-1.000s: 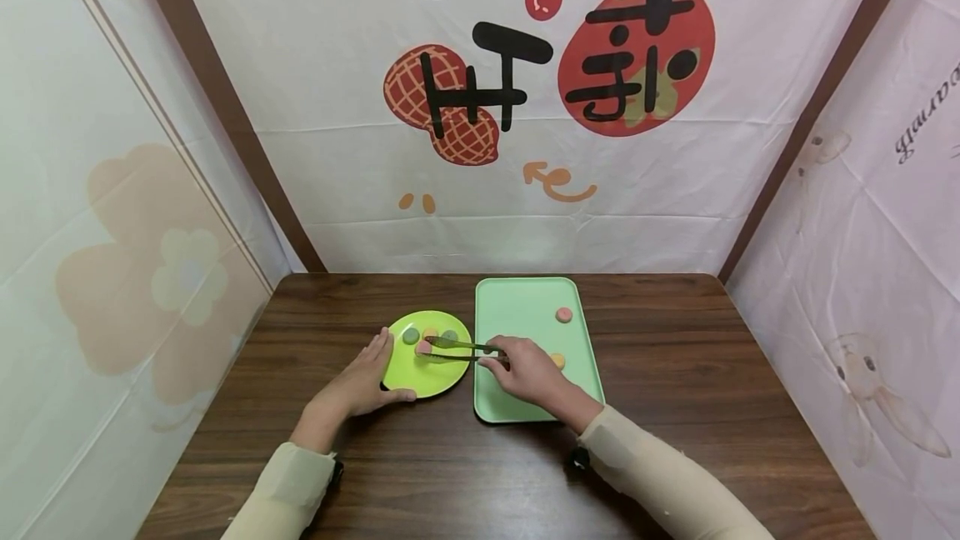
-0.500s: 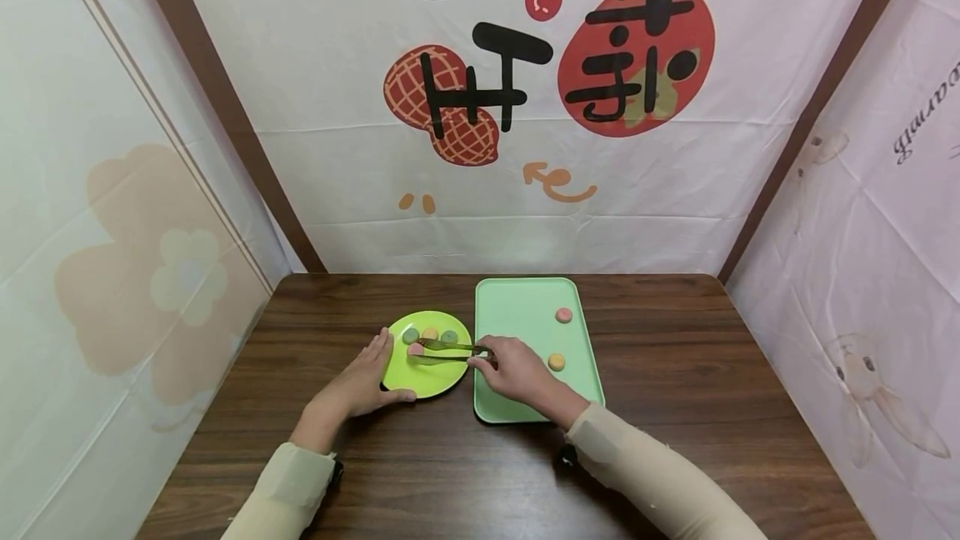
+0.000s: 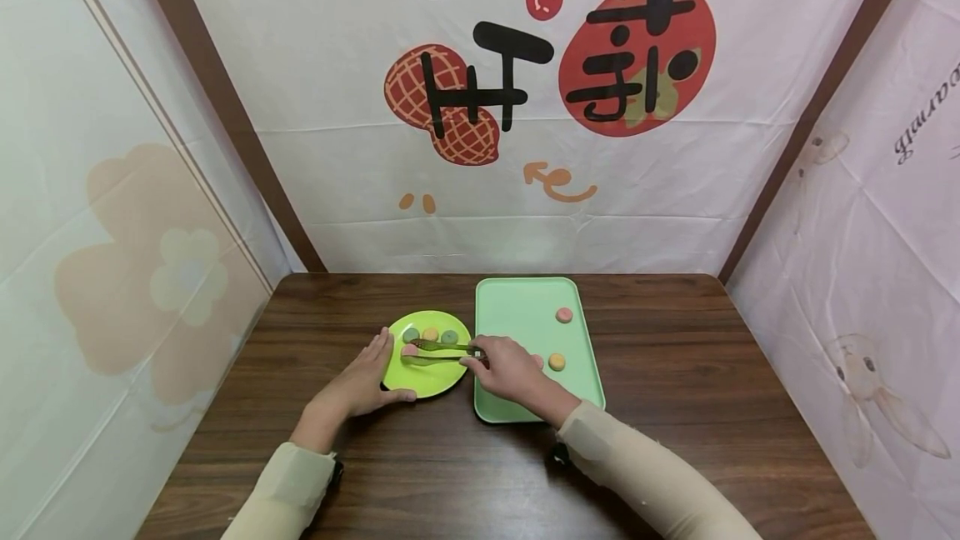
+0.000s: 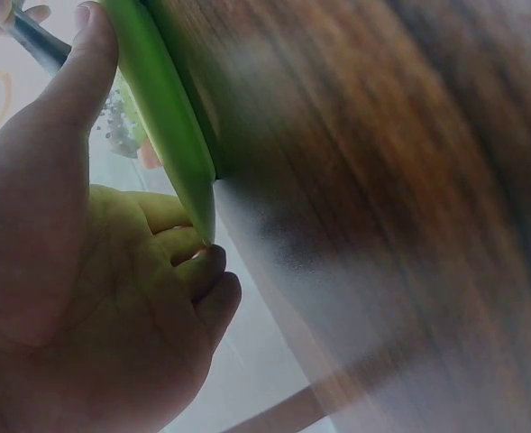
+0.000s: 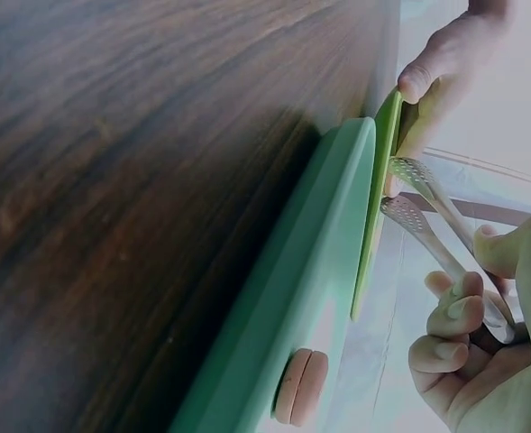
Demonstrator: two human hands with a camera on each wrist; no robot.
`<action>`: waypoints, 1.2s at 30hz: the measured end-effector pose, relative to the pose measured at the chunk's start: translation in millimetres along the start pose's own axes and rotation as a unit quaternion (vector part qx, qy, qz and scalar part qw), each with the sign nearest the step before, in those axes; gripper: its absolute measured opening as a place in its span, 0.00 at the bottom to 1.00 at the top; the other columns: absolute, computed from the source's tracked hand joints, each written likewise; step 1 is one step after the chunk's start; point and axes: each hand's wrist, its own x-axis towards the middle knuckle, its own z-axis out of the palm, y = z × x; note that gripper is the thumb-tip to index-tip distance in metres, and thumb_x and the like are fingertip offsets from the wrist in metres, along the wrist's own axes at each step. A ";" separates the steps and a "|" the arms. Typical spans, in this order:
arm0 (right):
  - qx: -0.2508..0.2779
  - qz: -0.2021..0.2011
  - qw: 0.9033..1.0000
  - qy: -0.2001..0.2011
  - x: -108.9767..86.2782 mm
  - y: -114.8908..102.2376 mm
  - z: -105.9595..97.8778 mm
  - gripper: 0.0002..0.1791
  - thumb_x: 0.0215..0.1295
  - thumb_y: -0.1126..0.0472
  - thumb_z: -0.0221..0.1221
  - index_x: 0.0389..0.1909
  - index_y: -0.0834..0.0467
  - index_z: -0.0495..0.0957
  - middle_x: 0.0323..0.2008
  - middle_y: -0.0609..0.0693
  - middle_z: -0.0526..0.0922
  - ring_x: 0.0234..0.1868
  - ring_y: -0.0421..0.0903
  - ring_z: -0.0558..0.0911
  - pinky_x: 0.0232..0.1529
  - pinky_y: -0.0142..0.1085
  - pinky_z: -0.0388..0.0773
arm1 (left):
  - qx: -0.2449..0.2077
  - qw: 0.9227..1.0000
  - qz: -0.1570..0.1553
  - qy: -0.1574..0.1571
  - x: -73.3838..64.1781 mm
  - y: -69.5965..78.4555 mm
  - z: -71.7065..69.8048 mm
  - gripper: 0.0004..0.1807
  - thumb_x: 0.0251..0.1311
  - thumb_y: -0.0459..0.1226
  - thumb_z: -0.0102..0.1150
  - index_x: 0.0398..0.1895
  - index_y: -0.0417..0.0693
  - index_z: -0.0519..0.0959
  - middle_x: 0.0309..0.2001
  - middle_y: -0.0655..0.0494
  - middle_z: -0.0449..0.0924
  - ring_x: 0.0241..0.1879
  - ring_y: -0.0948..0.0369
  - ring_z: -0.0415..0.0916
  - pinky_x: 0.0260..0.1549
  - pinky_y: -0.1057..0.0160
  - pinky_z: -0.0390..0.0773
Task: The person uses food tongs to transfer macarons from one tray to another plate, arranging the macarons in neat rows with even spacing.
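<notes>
My right hand [image 3: 508,367] grips metal tongs [image 3: 437,346] with perforated ends, visible in the right wrist view. Their spread tips reach over the lime-green plate [image 3: 431,382], one on either side of a pink macaron [image 3: 408,350]; whether they squeeze it I cannot tell. Behind it on the plate lie a green macaron [image 3: 411,335], a yellow macaron [image 3: 430,334] and another green macaron [image 3: 449,337]. At the plate's left rim rests my left hand [image 3: 360,377], fingers extended along the edge and thumb by the near side. The left wrist view shows its fingertips touching the rim.
A mint-green tray [image 3: 517,298] stands right of the plate. On it are a pink macaron [image 3: 564,315], a yellow macaron [image 3: 557,362] and another pink one partly behind my right hand. The wooden table [image 3: 652,357] meets a printed cloth wall [image 3: 480,232] at the back.
My right hand and the tongs have shifted left, and the pink macaron between the tips has moved left across the plate. A pink macaron on the tray has come into view. My left hand stays put.
</notes>
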 end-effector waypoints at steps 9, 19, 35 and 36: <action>0.001 0.005 1.000 -0.015 3.2 -1.1 5.0 0.16 0.81 0.50 0.62 0.51 0.59 0.86 0.37 0.49 0.89 0.32 0.40 0.86 0.36 0.37 0.85 | -0.003 1.000 0.001 -0.004 -1.2 -0.9 -1.2 0.72 0.62 0.69 0.68 0.86 0.29 0.40 0.86 0.32 0.34 0.85 0.35 0.37 0.80 0.34 0.51; -0.003 0.006 1.000 -0.019 6.3 1.9 10.9 0.17 0.80 0.49 0.62 0.53 0.59 0.86 0.34 0.47 0.89 0.30 0.36 0.84 0.34 0.34 0.84 | -0.004 1.000 0.002 0.002 -1.5 0.2 -0.8 0.70 0.63 0.66 0.69 0.85 0.28 0.41 0.86 0.32 0.34 0.85 0.36 0.37 0.80 0.35 0.50; -0.003 0.014 1.000 -0.025 7.9 -3.9 9.8 0.18 0.81 0.49 0.62 0.54 0.60 0.86 0.41 0.52 0.91 0.36 0.40 0.89 0.36 0.34 0.86 | -0.001 1.000 0.010 0.007 -1.6 -1.2 0.1 0.70 0.63 0.66 0.69 0.85 0.26 0.42 0.86 0.30 0.35 0.85 0.35 0.38 0.80 0.35 0.51; -0.003 0.014 1.000 -0.026 8.0 -4.2 9.7 0.19 0.81 0.49 0.62 0.54 0.60 0.86 0.41 0.52 0.91 0.36 0.40 0.89 0.36 0.34 0.86 | 0.000 1.000 0.010 0.008 -1.6 -1.1 0.0 0.70 0.63 0.66 0.69 0.84 0.26 0.42 0.86 0.30 0.35 0.85 0.35 0.38 0.80 0.35 0.51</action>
